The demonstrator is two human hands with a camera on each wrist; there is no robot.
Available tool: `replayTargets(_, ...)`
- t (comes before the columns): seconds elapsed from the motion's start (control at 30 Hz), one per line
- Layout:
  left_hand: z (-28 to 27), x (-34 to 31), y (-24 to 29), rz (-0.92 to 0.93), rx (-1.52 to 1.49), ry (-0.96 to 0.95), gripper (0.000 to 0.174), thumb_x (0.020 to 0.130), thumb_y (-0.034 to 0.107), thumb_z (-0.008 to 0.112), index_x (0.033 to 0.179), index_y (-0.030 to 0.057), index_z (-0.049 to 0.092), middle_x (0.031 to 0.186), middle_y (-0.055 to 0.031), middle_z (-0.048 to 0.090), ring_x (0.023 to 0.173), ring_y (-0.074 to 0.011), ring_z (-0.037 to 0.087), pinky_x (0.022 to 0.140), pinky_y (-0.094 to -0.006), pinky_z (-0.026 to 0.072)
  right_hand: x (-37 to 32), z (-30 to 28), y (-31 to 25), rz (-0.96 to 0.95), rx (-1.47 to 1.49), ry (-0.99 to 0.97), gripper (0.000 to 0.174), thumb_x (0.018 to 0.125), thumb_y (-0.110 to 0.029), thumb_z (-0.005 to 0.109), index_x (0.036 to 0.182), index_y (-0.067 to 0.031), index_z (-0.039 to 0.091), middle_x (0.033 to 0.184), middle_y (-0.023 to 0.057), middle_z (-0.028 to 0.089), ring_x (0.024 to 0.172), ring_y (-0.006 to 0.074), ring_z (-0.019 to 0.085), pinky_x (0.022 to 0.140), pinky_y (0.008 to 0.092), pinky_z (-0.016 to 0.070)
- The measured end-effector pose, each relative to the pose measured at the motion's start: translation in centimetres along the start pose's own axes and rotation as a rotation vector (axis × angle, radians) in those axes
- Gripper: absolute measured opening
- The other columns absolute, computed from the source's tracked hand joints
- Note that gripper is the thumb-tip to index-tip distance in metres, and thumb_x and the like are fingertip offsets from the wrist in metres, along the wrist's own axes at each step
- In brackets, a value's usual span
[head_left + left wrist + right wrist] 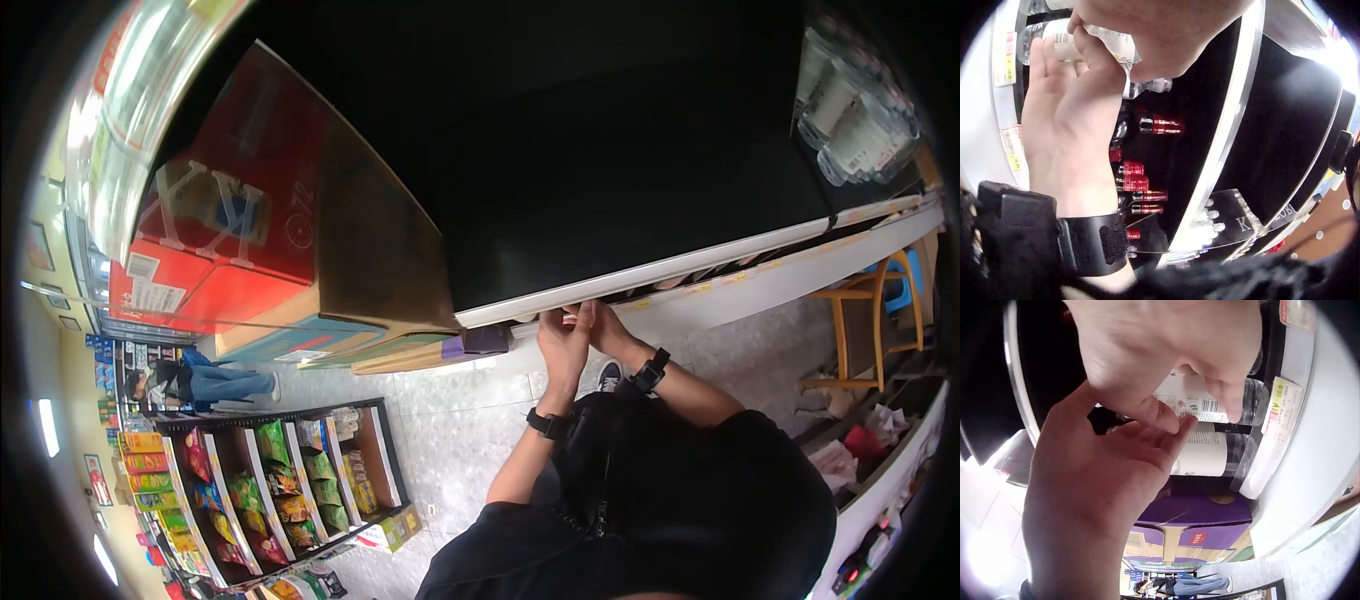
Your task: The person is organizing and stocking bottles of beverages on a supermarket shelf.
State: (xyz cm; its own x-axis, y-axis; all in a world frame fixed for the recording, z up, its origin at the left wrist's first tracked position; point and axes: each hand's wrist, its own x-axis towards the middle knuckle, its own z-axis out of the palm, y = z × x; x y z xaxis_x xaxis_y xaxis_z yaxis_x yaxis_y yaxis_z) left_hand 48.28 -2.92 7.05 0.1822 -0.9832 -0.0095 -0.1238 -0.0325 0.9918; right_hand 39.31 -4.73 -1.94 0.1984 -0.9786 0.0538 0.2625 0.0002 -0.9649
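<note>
My hands meet under the white front edge of a black shelf [640,275]. Clear bottles with white printed labels stand there, sideways in both wrist views. In the right wrist view, my right hand [1172,344] spans one labelled bottle [1200,400], thumb and fingers on its label. My left hand [1097,456] reaches in, its loosely bent fingertips close to the right thumb and beside a second bottle [1200,456]. The left wrist view shows my left hand [1166,31] hiding part of the bottle [1063,40], with the right hand's fingers [1038,59] against it.
Dark bottles with red caps [1132,175] line the shelf further right. Price tags [1282,403] run along its front. Large cartons [380,240] are stacked to the left. A snack rack [270,490], a person [180,380] and a wooden chair [855,320] stand around.
</note>
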Motion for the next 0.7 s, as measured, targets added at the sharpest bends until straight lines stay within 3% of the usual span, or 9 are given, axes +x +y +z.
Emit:
replayTargets(0.1, -0.4, 0.5, -1.1, -0.172, -0.036, -0.057, 0.044, 0.085, 0.025, 0.07, 0.11, -0.0078, 0.055, 0.1, -0.018, 0.065, 0.087, -0.0197, 0.064, 0.075, -0.0308, 0.0514, 0.8, -0.7, 2.7, 0.011, -0.166, -0.012, 0.042, 0.081, -0.011, 0.067, 0.117, -0.0008, 0.048, 0.109, 0.0116, 0.06, 0.1, 0.0208, 0.059, 0.084, 0.0331, 0.0478)
replayTargets(0.23, -0.7, 1.0, -1.9, -0.128, 0.053, -0.053, 0.044, 0.084, 0.027, 0.071, 0.109, -0.0063, 0.056, 0.096, -0.0182, 0.066, 0.085, -0.0229, 0.065, 0.075, -0.0329, 0.0512, 1.2, -0.1, 1.2, 0.014, -0.148, -0.013, 0.039, 0.081, -0.009, 0.066, 0.116, -0.0005, 0.051, 0.11, 0.0123, 0.061, 0.101, 0.0215, 0.059, 0.085, 0.0333, 0.0479)
replayTargets(0.3, -0.6, 1.0, -1.6, -0.098, 0.09, -0.006, 0.032, 0.085, 0.021, 0.069, 0.101, -0.004, 0.058, 0.081, -0.006, 0.062, 0.071, -0.0107, 0.054, 0.063, -0.0264, 0.043, 1.5, 0.1, 0.7, -0.007, 0.01, -0.066, 0.033, 0.082, -0.007, 0.064, 0.113, -0.0008, 0.055, 0.108, 0.012, 0.062, 0.1, 0.0216, 0.06, 0.084, 0.0329, 0.0476)
replayTargets(0.33, -0.6, 1.0, -1.4, -0.102, 0.091, -0.009, 0.032, 0.085, 0.021, 0.069, 0.101, -0.004, 0.058, 0.081, -0.006, 0.062, 0.071, -0.0107, 0.054, 0.063, -0.0264, 0.043, 1.7, 0.2, 0.7, -0.004, 0.012, -0.063, 0.033, 0.082, -0.007, 0.064, 0.113, -0.0008, 0.055, 0.108, 0.012, 0.062, 0.1, 0.0216, 0.06, 0.084, 0.0329, 0.0476)
replayTargets(0.4, -0.9, 1.1, -1.0, -0.173, 0.122, -0.04, 0.043, 0.082, 0.028, 0.072, 0.108, -0.0041, 0.058, 0.09, -0.0166, 0.066, 0.081, -0.0245, 0.064, 0.076, -0.0337, 0.0499, 2.1, 0.2, 0.5, 0.08, 0.056, -0.074, 0.03, 0.082, -0.006, 0.063, 0.111, -0.0015, 0.057, 0.104, 0.0098, 0.063, 0.099, 0.0196, 0.06, 0.083, 0.0322, 0.0475)
replayTargets(0.53, -1.1, 0.7, -1.2, -0.161, 0.045, -0.03, 0.044, 0.082, 0.028, 0.072, 0.109, -0.0043, 0.057, 0.09, -0.0158, 0.066, 0.082, -0.0232, 0.064, 0.077, -0.032, 0.0486, 2.9, -0.6, 1.8, 0.092, -0.215, -0.173, 0.025, 0.09, -0.013, 0.057, 0.113, -0.0009, 0.056, 0.104, 0.007, 0.061, 0.092, 0.014, 0.057, 0.08, 0.0303, 0.0488)
replayTargets(0.63, -1.3, 0.3, -1.9, -0.173, 0.054, -0.087, 0.05, 0.083, 0.028, 0.071, 0.116, -0.006, 0.055, 0.095, -0.0168, 0.066, 0.085, -0.023, 0.064, 0.078, -0.0322, 0.0484, 2.6, -0.1, 0.6, 0.149, 0.052, -0.174, 0.026, 0.092, -0.015, 0.055, 0.114, -0.0004, 0.055, 0.105, 0.0075, 0.06, 0.091, 0.0134, 0.055, 0.079, 0.029, 0.049)
replayTargets(0.67, -1.2, -0.2, -2.1, -0.176, 0.058, -0.091, 0.05, 0.083, 0.028, 0.071, 0.116, -0.006, 0.055, 0.095, -0.0168, 0.066, 0.085, -0.023, 0.064, 0.078, -0.0322, 0.0484, 2.4, -0.5, 0.3, 0.149, -0.3, -0.192, 0.031, 0.092, -0.013, 0.057, 0.119, 0.0001, 0.053, 0.107, 0.0092, 0.06, 0.096, 0.0152, 0.057, 0.079, 0.0274, 0.049)
replayTargets(0.7, -0.8, -0.6, -2.1, -0.141, 0.029, -0.059, 0.054, 0.084, 0.028, 0.071, 0.121, -0.0068, 0.052, 0.099, -0.0179, 0.066, 0.088, -0.0232, 0.064, 0.08, -0.0321, 0.0482, 1.9, -0.7, 0.7, -0.02, -0.436, -0.157, 0.034, 0.09, -0.009, 0.057, 0.122, 0.0003, 0.051, 0.11, 0.0105, 0.06, 0.1, 0.0167, 0.058, 0.08, 0.0273, 0.0493)
